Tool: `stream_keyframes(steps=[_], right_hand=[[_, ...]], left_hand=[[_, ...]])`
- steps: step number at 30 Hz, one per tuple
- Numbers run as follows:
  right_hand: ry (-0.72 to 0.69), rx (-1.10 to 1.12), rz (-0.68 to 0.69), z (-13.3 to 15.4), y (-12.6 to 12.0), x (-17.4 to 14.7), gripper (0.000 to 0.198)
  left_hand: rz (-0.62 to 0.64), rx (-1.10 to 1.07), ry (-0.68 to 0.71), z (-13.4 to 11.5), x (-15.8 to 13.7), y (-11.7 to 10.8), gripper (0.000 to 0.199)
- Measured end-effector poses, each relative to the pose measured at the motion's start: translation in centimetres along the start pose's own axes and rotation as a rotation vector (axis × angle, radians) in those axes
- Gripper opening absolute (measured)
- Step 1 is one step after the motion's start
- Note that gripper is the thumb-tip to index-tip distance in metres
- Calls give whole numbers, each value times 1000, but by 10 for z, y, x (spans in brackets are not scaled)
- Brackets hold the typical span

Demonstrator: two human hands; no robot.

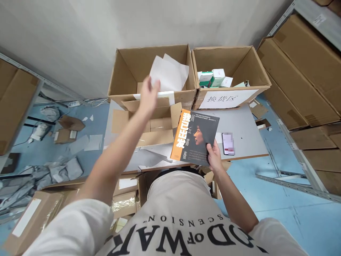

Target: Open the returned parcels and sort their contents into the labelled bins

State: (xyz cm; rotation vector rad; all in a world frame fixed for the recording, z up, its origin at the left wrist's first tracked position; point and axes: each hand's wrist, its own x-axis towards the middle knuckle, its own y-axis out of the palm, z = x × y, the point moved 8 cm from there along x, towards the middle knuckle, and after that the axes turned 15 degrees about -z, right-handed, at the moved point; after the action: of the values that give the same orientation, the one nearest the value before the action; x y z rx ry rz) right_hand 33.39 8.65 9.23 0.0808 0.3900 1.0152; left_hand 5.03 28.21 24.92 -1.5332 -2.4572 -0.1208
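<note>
My right hand grips the lower right corner of a book, thumb on its front cover. The cover is dark with an orange strip, large white characters and a person's picture. My left hand, slightly blurred, is raised over the front rim of the left large cardboard box. Its fingers are at the lower left edge of a creased white sheet, which stands up in the box's opening. Below that arm, a smaller open carton sits on the table, with its flaps spread.
A second large box with a handwritten label holds several green and white packages. A phone lies on the table. Shelves with cartons stand right. Grey plastic bags and cardboard pieces litter the left floor.
</note>
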Motion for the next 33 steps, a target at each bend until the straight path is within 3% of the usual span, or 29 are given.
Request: stream_keyframes(steps=[2,5,7,8,12,16,20,23,28,33], right_hand=[[-34,-7,-2,6,5,1,67],[-102,-31,-37,12,14,0,71],[-150,-38,-56,13,20,-4,72],[-165,-38,-54,13,24,-7,72],[-150,-49,6,11,33,-7,66],[-215,-133,33,44,34,22,66],[-67,-201,284,77,57,52,56],[-36,-282,417,96,71,63,43],[-6,-376,536,104,82,69,23],[160,-252,519,108,87,68,12]], left_hand=[[102,-91,-194,31,-84,-19,79],[200,-176,-635,82,-207,-44,81],[228,-264,-848,99,-259,-51,76],[197,-289,-895,104,-271,-54,75],[86,-339,-933,109,-271,-64,71],[75,-372,-922,108,-265,-76,65],[120,-387,-912,108,-269,-83,61],[148,-390,-922,110,-270,-84,57],[145,-424,-918,110,-265,-80,57],[73,-473,-865,99,-255,-82,60]])
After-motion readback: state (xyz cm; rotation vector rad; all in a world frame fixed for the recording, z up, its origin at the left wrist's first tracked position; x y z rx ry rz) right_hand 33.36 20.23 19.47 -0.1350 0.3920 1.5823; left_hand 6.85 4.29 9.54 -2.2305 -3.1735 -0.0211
